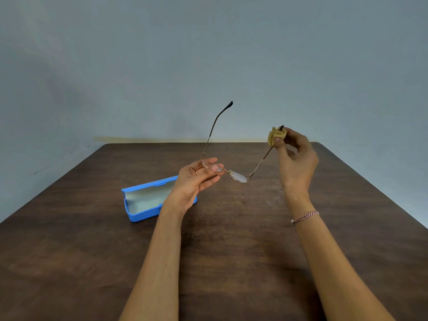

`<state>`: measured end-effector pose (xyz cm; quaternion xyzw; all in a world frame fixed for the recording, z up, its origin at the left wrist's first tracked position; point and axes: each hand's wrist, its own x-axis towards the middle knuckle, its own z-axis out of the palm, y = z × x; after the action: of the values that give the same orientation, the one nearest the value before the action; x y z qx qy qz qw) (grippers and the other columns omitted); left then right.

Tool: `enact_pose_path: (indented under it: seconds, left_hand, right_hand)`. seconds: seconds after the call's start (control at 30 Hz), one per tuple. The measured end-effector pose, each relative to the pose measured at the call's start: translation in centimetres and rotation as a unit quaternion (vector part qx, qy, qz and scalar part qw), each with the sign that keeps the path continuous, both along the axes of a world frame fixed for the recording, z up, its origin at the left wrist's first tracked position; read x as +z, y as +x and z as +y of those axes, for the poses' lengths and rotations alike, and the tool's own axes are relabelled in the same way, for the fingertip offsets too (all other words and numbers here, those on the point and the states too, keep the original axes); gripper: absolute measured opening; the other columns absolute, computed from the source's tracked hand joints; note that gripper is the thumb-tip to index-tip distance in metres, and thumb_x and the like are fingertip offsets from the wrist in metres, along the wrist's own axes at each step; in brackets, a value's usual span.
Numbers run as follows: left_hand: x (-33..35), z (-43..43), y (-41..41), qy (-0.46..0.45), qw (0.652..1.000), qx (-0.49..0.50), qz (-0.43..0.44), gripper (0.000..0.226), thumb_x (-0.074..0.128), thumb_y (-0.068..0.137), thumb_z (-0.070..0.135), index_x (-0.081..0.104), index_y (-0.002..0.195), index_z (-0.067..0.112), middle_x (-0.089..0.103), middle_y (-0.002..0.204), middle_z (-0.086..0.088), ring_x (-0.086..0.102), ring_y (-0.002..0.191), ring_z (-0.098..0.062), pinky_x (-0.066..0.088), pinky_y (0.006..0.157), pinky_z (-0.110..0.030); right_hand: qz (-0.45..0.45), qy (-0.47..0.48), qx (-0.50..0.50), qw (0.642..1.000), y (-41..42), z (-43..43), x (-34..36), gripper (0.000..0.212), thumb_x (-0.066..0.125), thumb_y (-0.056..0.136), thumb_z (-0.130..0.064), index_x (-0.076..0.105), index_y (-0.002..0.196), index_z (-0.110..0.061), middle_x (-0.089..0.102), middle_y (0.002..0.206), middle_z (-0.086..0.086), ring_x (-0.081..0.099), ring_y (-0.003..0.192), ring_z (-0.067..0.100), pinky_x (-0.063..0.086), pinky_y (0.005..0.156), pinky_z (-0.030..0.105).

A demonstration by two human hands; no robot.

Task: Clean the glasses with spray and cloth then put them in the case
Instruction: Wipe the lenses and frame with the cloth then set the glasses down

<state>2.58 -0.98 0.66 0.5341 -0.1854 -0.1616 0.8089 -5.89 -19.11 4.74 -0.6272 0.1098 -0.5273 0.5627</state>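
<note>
Glasses point(238, 176) held in the air, up and right of the case point(143, 200), temples open so each can be wiped. L hand point(196, 179) fingers point(209, 161) pinch the frame at one lens to steady it; R hand point(297, 163) fingers clamp the cloth point(274, 136) round a temple tip, prob. rubbing. Case sits open on the desk point(254, 228), ready. I count 1 glasses, 1 cloth, 1 case; no spray in view.

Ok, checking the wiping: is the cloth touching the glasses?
Touching. Head view: the right hand pinches the cloth around one temple of the glasses, near its dark tip.
</note>
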Motion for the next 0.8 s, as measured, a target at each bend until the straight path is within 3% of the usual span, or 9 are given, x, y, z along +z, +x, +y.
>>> enact_pose_path:
  seconds: [0.13,0.27,0.37,0.5,0.6,0.8]
  left_hand:
    - [-0.2,-0.1,0.0,0.005,1.000,-0.003,-0.005,0.026,0.066,0.079,0.001,0.065,0.104,0.008,0.074,0.096,-0.007,0.071,0.092,-0.018,0.057,0.073,-0.021]
    - [-0.3,-0.2,-0.1,0.000,1.000,0.008,-0.015,0.033,0.070,0.070,0.006,0.065,0.103,0.009,0.074,0.095,-0.008,0.070,0.094,-0.019,0.056,0.074,-0.022]
    - [-0.3,-1.1,-0.4,-0.011,0.999,0.033,-0.029,0.036,0.074,0.066,0.009,0.066,0.101,0.010,0.074,0.094,-0.007,0.069,0.095,-0.020,0.056,0.078,-0.025]
    - [-0.4,-2.9,-1.3,0.002,0.994,0.078,-0.071,0.029,0.074,0.073,-0.001,0.068,0.099,0.011,0.072,0.096,-0.010,0.067,0.096,-0.017,0.056,0.079,-0.026]
    - [-0.5,-3.9,-2.0,0.002,0.993,0.090,-0.083,0.031,0.074,0.073,-0.004,0.067,0.099,0.011,0.072,0.094,-0.009,0.068,0.093,-0.015,0.054,0.075,-0.022]
    - [-0.7,-4.5,-2.2,0.028,0.991,0.107,-0.079,0.035,0.079,0.068,0.003,0.067,0.100,0.011,0.074,0.095,-0.007,0.069,0.095,-0.016,0.054,0.087,-0.032]
  right_hand:
    - [-0.056,-0.036,-0.023,0.998,-0.7,0.4,0.5,0.018,0.062,0.089,-0.010,0.064,0.106,-0.016,0.063,0.106,0.001,0.060,0.092,0.000,0.049,0.075,0.015]
    - [-0.111,-0.092,-0.049,0.988,-1.3,0.8,1.2,0.019,0.061,0.088,-0.004,0.066,0.105,-0.011,0.058,0.101,-0.007,0.060,0.094,0.004,0.050,0.079,0.018]
    - [-0.112,-0.122,-0.012,0.986,-0.9,1.4,1.0,0.021,0.060,0.087,0.001,0.066,0.106,-0.006,0.060,0.103,0.003,0.062,0.096,0.012,0.052,0.079,0.023]
    - [-0.019,-0.020,0.133,0.991,0.5,2.8,-0.2,0.022,0.066,0.084,-0.002,0.066,0.106,-0.007,0.069,0.099,0.004,0.067,0.093,0.007,0.054,0.080,0.023]
    - [0.040,0.040,0.207,0.977,1.2,3.5,-1.3,0.025,0.065,0.085,-0.003,0.066,0.110,-0.004,0.071,0.098,0.007,0.068,0.095,0.017,0.054,0.087,0.030]
    - [0.062,0.067,0.239,0.967,1.5,3.7,-1.8,0.027,0.064,0.086,-0.004,0.065,0.113,-0.003,0.072,0.100,0.009,0.068,0.096,0.017,0.053,0.089,0.032]
